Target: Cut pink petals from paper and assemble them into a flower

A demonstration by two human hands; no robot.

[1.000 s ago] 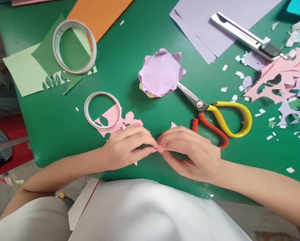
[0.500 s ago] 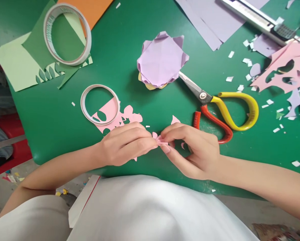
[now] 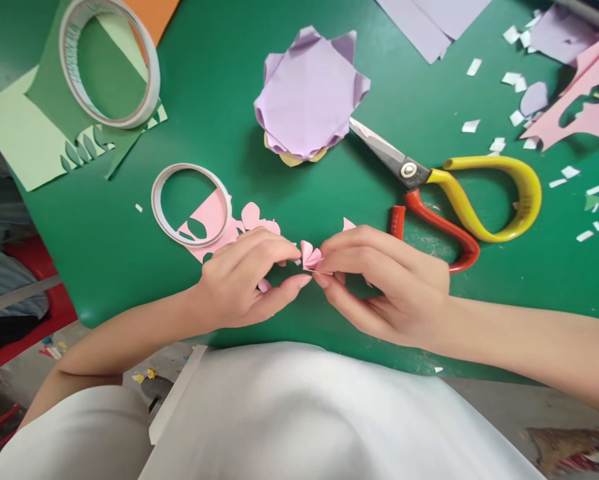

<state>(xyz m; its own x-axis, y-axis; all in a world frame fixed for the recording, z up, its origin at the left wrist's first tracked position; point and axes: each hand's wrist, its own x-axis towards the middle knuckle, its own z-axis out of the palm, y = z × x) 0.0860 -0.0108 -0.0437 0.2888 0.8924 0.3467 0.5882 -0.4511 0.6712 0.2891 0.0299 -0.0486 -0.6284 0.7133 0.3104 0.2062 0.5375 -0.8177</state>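
Note:
A small folded pink paper piece (image 3: 311, 256) shows its fanned petals between my hands. My right hand (image 3: 387, 287) pinches its right side between thumb and fingers. Just left of it, my left hand (image 3: 252, 277) has its thumb and index finger apart, with the fingertips beside the piece's left edge. Pink paper scraps (image 3: 214, 223) lie behind my left hand, partly under a small tape roll (image 3: 228, 212). Beyond my right hand rest scissors (image 3: 413, 175) with one yellow and one red handle.
A purple paper form (image 3: 309, 97) stands at the back middle. A larger tape roll (image 3: 152, 90) lies on green sheets (image 3: 34, 143) at the left. White bits, purple sheets (image 3: 429, 23) and cut pink paper (image 3: 587, 100) lie at the right and back on the green table (image 3: 179, 373).
My left thumb and index finger have parted from the pink piece, whose petals now show more fully. The view has shifted slightly closer to the table.

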